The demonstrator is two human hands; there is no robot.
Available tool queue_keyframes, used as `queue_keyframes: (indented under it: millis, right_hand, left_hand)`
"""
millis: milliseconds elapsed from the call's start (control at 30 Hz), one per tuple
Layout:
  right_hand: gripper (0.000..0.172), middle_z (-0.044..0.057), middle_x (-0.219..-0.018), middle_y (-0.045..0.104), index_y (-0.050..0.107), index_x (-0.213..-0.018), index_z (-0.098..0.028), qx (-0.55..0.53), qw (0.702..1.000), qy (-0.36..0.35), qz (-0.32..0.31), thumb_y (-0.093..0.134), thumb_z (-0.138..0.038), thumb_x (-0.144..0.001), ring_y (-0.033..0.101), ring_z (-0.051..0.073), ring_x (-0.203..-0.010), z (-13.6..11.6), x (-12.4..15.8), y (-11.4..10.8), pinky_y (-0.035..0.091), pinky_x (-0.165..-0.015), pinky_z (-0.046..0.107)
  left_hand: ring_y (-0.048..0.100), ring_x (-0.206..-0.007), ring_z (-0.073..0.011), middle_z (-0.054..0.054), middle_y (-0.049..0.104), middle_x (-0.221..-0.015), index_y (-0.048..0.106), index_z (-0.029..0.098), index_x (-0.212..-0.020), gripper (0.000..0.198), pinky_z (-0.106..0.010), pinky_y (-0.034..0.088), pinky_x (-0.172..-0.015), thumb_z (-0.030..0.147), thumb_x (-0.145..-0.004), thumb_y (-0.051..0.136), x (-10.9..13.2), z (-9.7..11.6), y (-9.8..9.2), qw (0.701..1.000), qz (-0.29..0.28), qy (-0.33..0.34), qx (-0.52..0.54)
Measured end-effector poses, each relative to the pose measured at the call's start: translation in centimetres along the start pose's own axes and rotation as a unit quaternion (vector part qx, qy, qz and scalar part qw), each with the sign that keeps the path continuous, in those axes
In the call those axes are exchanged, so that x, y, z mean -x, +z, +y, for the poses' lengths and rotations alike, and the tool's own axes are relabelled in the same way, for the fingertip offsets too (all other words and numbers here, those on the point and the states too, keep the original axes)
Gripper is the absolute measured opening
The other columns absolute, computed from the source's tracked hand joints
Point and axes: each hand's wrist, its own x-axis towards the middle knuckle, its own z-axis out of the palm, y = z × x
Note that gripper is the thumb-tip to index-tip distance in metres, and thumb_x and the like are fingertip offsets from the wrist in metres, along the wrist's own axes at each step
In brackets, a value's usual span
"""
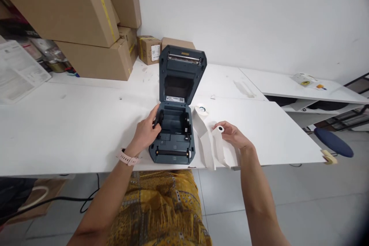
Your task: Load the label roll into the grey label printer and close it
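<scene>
A: Where is the printer (173, 137), and which way does it point?
B: From here: on the white table (86, 130), close to the near edge. Its long axis runs from that edge toward the wall (245, 15); the lid (173, 68) is raised at the wall end
A: State of each grip?
B: The left hand (147, 130) grasps the printer's left side, thumb over the rim. The right hand (233, 135) grasps a paper roll (218, 133), core end up, its strip (220, 152) trailing toward the table edge
A: Count?
B: One printer; two paper rolls, the second roll (198, 113) just right of the printer; at least five cartons (95, 61) by the wall; one blue stool (333, 142) beyond the table's right end
</scene>
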Motion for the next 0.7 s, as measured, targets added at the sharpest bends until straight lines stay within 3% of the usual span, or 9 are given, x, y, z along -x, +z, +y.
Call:
queue_keyframes:
  millis: [133, 200, 300, 400, 500, 567, 700]
  right_hand:
    - [0.051, 0.013, -0.153, 0.056, 0.058, -0.131, -0.029, 0.011, 1.0, -0.005, 0.025, 0.073, -0.046, -0.085, 0.051, 0.029, -0.144, -1.2, -0.4, -1.0, 0.041, -0.119, 0.051]
    - [0.055, 0.012, -0.161, 0.046, 0.052, -0.137, -0.031, 0.019, 0.999, -0.012, 0.041, 0.069, -0.046, -0.088, 0.041, 0.027, -0.152, -2.6, -1.6, -1.9, 0.031, -0.125, 0.052]
    - [0.07, 0.01, -0.166, 0.039, 0.046, -0.145, -0.032, 0.097, 0.995, 0.012, -0.015, 0.076, -0.041, -0.083, 0.031, 0.025, -0.157, -5.0, -5.0, -1.9, 0.025, -0.128, 0.05]
    - [0.084, 0.011, -0.16, 0.047, 0.05, -0.145, -0.029, 0.161, 0.982, 0.046, -0.089, 0.086, -0.037, -0.07, 0.042, 0.028, -0.149, -6.4, -9.1, -0.6, 0.035, -0.122, 0.049]
    - [0.075, 0.013, -0.136, 0.066, 0.061, -0.129, -0.021, 0.187, 0.974, 0.055, -0.115, 0.09, -0.034, -0.061, 0.062, 0.03, -0.125, -6.8, -11.5, 0.9, 0.05, -0.106, 0.046]
    - [0.068, 0.012, -0.124, 0.071, 0.063, -0.122, -0.018, 0.2, 0.973, 0.044, -0.109, 0.089, -0.036, -0.062, 0.066, 0.028, -0.112, -7.1, -11.8, 1.4, 0.054, -0.097, 0.042]
    - [0.063, 0.01, -0.113, 0.073, 0.059, -0.126, -0.021, 0.219, 0.974, -0.017, -0.062, 0.078, -0.05, -0.073, 0.069, 0.027, -0.097, -9.1, -10.4, 1.8, 0.057, -0.084, 0.042]
  left_hand:
    - [0.067, -0.069, -0.02, -0.003, 0.072, -0.082, 0.027, 0.019, -0.163, 0.078, -0.032, 0.053, -0.077, 0.022, -0.087, 0.045, -0.1, 0.0, 0.0, 0.999, 0.004, 0.015, -0.033]
    - [0.063, -0.064, -0.0192, 0.0, 0.067, -0.074, 0.023, 0.018, -0.164, 0.08, -0.03, 0.051, -0.071, 0.021, -0.087, 0.042, -0.1, 0.2, -0.1, 0.997, -0.003, 0.025, -0.066]
    - [0.061, -0.063, -0.0198, 0.002, 0.063, -0.07, 0.021, 0.016, -0.165, 0.08, -0.03, 0.048, -0.07, 0.021, -0.086, 0.039, -0.2, 0.5, -0.3, 0.994, -0.013, 0.029, -0.1]
    - [0.062, -0.065, -0.0199, 0.001, 0.066, -0.073, 0.019, 0.016, -0.165, 0.079, -0.03, 0.048, -0.071, 0.022, -0.088, 0.039, -0.2, 0.5, -0.3, 0.995, -0.013, 0.029, -0.096]
    - [0.065, -0.066, -0.0211, -0.001, 0.07, -0.077, 0.016, 0.017, -0.166, 0.08, -0.031, 0.049, -0.073, 0.023, -0.089, 0.039, 0.0, 0.4, -0.2, 0.997, -0.018, 0.017, -0.079]
    - [0.069, -0.072, -0.0233, -0.003, 0.072, -0.078, 0.017, 0.016, -0.166, 0.081, -0.033, 0.05, -0.077, 0.021, -0.088, 0.04, 0.1, 0.5, -0.1, 0.997, -0.015, 0.012, -0.071]
    - [0.073, -0.087, -0.0274, -0.008, 0.075, -0.084, 0.017, 0.013, -0.165, 0.081, -0.037, 0.051, -0.087, 0.018, -0.088, 0.04, 0.2, 0.5, 0.0, 0.998, -0.007, 0.015, -0.06]
